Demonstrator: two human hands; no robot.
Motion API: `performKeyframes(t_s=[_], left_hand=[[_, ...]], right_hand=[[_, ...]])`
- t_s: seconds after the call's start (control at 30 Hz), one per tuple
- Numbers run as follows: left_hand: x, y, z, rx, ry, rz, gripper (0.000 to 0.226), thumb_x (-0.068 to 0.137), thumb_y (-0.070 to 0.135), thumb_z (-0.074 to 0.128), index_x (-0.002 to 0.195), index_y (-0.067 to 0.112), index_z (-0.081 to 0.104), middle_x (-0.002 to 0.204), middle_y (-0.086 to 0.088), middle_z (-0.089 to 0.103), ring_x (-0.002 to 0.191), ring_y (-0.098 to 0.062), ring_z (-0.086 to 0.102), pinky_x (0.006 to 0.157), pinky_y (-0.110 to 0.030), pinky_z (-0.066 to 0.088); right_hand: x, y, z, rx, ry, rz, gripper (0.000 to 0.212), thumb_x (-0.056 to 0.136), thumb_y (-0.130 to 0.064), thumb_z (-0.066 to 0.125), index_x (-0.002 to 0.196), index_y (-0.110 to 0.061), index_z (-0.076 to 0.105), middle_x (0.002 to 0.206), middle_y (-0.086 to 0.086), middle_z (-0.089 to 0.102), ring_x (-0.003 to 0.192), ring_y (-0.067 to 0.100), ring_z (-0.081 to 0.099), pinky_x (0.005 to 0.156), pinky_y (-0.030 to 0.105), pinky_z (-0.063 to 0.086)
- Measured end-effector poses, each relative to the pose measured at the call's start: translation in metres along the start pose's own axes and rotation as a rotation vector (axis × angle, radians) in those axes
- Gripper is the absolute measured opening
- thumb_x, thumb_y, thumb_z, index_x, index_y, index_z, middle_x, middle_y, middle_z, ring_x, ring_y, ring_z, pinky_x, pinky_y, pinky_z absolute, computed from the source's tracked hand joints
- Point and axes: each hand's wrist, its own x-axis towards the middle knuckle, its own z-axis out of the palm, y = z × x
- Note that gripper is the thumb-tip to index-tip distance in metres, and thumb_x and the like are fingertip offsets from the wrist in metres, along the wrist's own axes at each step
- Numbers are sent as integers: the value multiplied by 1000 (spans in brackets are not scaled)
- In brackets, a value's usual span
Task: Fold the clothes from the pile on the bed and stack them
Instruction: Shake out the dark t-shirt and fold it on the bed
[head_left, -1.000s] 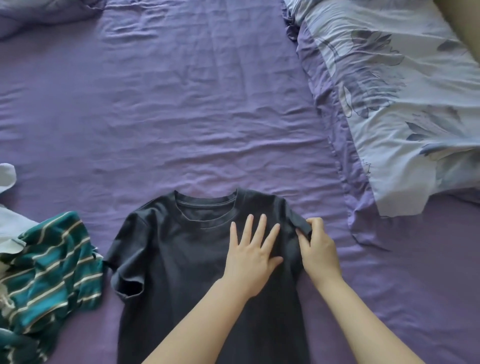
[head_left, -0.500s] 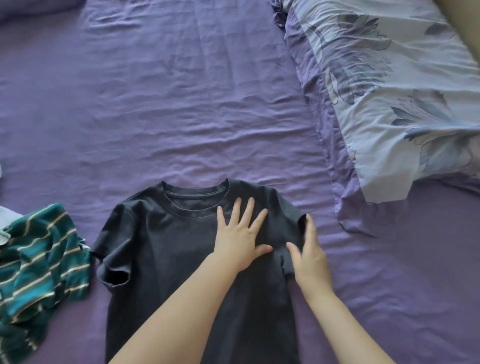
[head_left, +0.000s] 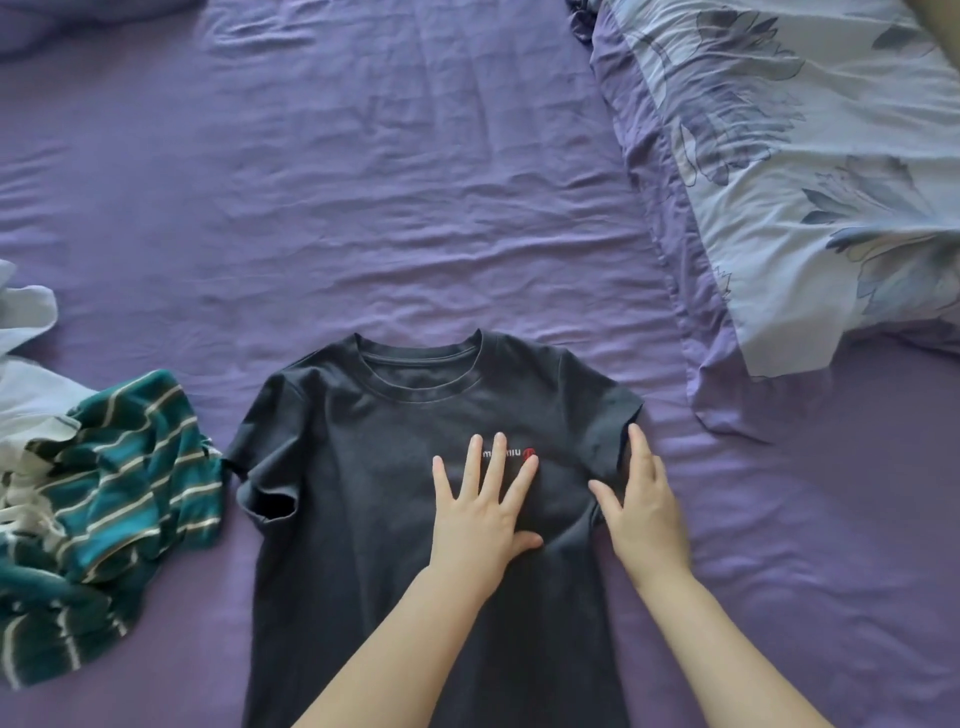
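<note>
My left hand (head_left: 480, 512) lies spread flat on the chest of the dark T-shirt (head_left: 374, 499), fingers fanned over its small logo. At its 3 o'clock my right hand (head_left: 641, 506) rests with straight fingers along the shirt's sleeve edge. The shirt lies face up on the purple bed (head_left: 363, 208). At 9 o'clock sits the striped garment (head_left: 119, 483); at 1 o'clock, a floral pillow (head_left: 810, 156).

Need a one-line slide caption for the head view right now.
Left hand presses flat on a dark T-shirt spread on the purple bed sheet; right hand touches its sleeve.
</note>
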Motion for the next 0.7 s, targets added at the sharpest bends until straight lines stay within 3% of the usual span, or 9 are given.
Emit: performKeyframes(t_s=[0.13,0.23,0.37,0.53,0.7], left_hand=[[-23,-1,7,-19,-6,-54,88,88,65,36,138,34,-30,152,-6,-32,136,-33,-34,105,-65,-12],[-50,-14,16,-18,-48,-109,89,87,68,35,135,36,-33,150,-4,-37,131,-29,-41,106,-65,-12],[-91,-38,21,2,-118,-163,92,86,68,37,138,37,-32,156,-5,-25,142,-32,-23,109,-63,-6],[-134,-40,24,-25,-195,-172,95,85,63,47,145,34,-20,155,-6,-27,143,-31,-23,110,-63,-2],[-183,-43,42,-102,-227,-242,105,81,63,55,142,36,-26,151,-3,-36,139,-30,-31,110,-63,6]], right_hand=[[-33,-7,1,-213,129,-201,81,61,-20,86,131,-2,50,120,19,56,103,37,59,82,46,50],[-65,-7,12,-277,61,-263,86,53,-24,90,128,-4,54,126,21,54,112,35,57,86,45,51],[-96,-1,19,-290,-6,-237,81,50,-24,92,123,-8,60,130,26,51,115,41,55,87,49,50],[-141,-4,34,-513,-174,-536,68,53,-37,89,114,-17,68,128,16,58,122,36,52,100,54,31],[-181,-27,54,-518,-294,-500,76,52,-51,84,120,-24,64,130,19,56,124,39,50,92,64,41]])
